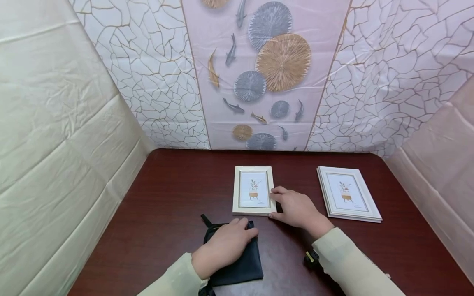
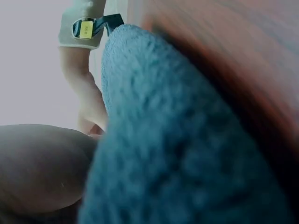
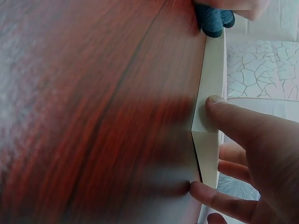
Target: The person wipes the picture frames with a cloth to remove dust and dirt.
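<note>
A cream picture frame (image 1: 254, 191) with a plant print lies face up near the middle of the table. My right hand (image 1: 298, 209) grips it at the near right corner. In the right wrist view, the thumb (image 3: 215, 109) presses on one side of the frame while other fingers touch the side round the corner. Just in front of the frame, my left hand (image 1: 226, 242) holds a dark blue fuzzy cloth (image 1: 244, 265) from above. A black loop sticks out at the cloth's far left. Its fuzzy surface (image 2: 173, 126) fills much of the left wrist view.
To the right, a stack of similar white frames (image 1: 348, 195) lies face up, the top one bearing a plant print. The dark red wooden table (image 1: 177, 185) ends at a patterned fabric wall (image 1: 166, 82) behind, with pale fabric on both sides.
</note>
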`<state>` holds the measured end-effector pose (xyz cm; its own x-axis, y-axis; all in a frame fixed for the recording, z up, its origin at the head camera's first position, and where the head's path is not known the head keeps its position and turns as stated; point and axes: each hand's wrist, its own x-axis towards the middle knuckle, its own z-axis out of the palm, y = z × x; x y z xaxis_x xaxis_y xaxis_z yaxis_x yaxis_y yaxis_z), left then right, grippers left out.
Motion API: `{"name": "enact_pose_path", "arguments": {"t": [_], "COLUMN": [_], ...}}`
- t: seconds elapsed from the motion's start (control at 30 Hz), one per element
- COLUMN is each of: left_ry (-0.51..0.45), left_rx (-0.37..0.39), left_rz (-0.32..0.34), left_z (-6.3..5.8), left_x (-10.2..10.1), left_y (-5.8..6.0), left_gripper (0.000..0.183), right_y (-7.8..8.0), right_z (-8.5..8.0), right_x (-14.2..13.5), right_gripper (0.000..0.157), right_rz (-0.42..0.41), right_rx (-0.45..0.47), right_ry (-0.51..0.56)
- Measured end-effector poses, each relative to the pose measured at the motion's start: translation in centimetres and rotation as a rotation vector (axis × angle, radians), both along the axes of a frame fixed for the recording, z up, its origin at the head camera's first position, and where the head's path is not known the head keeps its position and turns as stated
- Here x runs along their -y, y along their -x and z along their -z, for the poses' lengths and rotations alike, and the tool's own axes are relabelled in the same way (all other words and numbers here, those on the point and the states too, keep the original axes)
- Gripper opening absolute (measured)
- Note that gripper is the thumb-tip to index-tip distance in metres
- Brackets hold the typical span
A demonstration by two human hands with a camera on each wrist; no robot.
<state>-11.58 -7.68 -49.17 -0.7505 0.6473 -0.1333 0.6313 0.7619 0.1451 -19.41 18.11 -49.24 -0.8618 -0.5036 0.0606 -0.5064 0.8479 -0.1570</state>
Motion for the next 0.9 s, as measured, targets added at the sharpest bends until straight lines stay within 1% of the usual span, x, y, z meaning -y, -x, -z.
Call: {"name": "enact_pose_path", "arguments": {"t": [0.13,0.27,0.37,0.47,0.57,0.67,0.77,0.83,0.9], "left_ry": [-0.046,-0.091,-0.128,-0.163,-0.178,-0.182,-0.173,-0.167,-0.176], "left_rx": [-0.037,-0.121,-0.193,-0.247,-0.289,-0.286,-0.246,-0.215,-0.2], "left_rz": [-0.015,-0.049,-0.084,-0.119,-0.143,-0.151,-0.149,-0.156,-0.17], "left_z": [0.1,-0.2,-0.7,-1.5,-2.1,-2.1,-1.7,-1.4,-1.2], "left_x": [0.8,2.1,3.2,4.1,4.7,4.7,4.5,4.3,4.2], "left_y": [0.2,0.5,1.0,1.6,2.4,3.1,3.4,3.4,3.4], "left_gripper": [0.014,0.017,0.022,0.023,0.023,0.022,0.024,0.032,0.042], "right_y": [-0.1,-0.2,-0.2,-0.2,-0.2,-0.1,-0.1,-0.1,-0.1], "right_z": [0.0,-0.2,-0.3,-0.3,-0.2,0.0,0.1,0.1,0.1], "right_x": [0.1,0.0,-0.1,-0.1,-0.1,-0.1,0.0,0.1,0.1], "right_gripper": [0.07,0.068,0.066,0.066,0.065,0.065,0.065,0.066,0.066], "right_rz": [0.002,-0.002,-0.004,-0.004,-0.004,-0.004,-0.001,0.0,0.0], "right_rx": [0.001,-0.008,-0.018,-0.025,-0.027,-0.022,-0.016,-0.013,-0.015], "right_ry": [0.002,0.001,0.005,0.006,0.002,-0.004,-0.008,-0.01,-0.01]}}
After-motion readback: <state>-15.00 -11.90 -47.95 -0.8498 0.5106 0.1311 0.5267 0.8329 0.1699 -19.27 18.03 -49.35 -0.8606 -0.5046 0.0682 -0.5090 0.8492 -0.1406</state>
